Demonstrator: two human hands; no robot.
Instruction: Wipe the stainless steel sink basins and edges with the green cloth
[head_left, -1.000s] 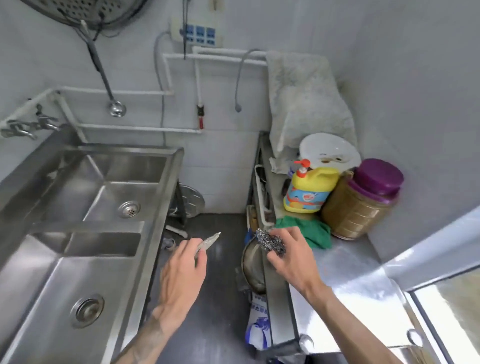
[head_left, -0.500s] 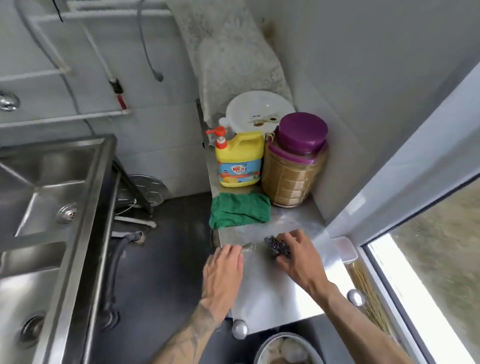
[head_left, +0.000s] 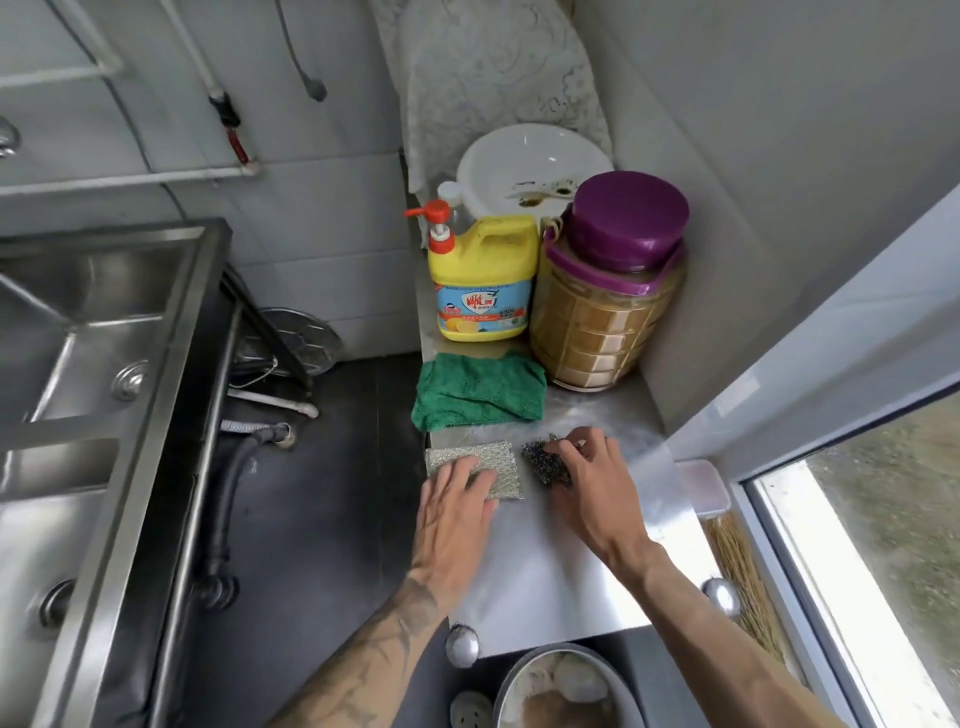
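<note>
The left hand lies flat, fingers straight, on a silver scouring pad. The right hand curls its fingers over a steel wool ball at the pad's 3 o'clock. Both scourers sit on the steel surface. The green cloth lies folded at 12 o'clock, just beyond, untouched. Better to leave both scourers here, gather the cloth in one full grasp, then carry it to the sink, well apart at 9 o'clock.

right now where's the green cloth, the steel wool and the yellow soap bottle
green cloth (head_left: 480, 391), head view, middle of the folded cloth
steel wool (head_left: 540, 460), head view, the uncovered left part
yellow soap bottle (head_left: 488, 260), head view, yellow body above the label
</note>
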